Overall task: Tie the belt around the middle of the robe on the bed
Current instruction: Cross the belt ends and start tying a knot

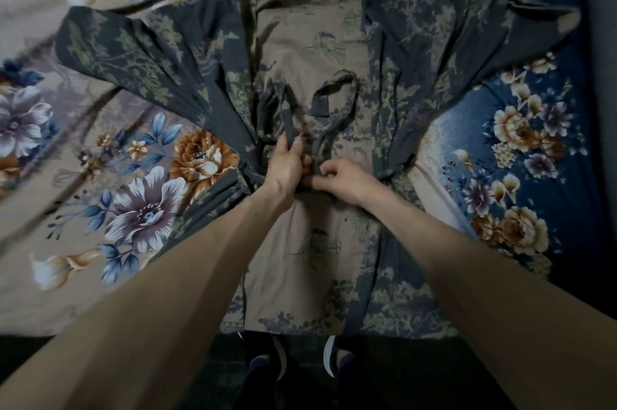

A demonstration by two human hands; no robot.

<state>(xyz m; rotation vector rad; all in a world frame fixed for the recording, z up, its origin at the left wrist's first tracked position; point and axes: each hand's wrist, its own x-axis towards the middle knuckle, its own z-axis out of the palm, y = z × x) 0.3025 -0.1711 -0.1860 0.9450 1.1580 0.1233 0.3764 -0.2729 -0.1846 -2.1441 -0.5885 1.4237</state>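
A grey-and-tan printed robe [310, 42] lies spread on the bed, collar away from me, sleeves out to both sides. Its matching dark belt [334, 89] crosses the waist and loops upward over the tan middle panel. My left hand [287, 165] pinches one belt strand that runs up from the waist. Just to its right, my right hand [347, 180] is closed on the belt where the strands cross at the waist. The crossing itself is hidden under my fingers.
The bed carries a floral cover, tan on the left [100, 175] and deep blue on the right [521, 149]. The bed's near edge runs along the bottom, with dark floor and my shoes [300, 363] below it.
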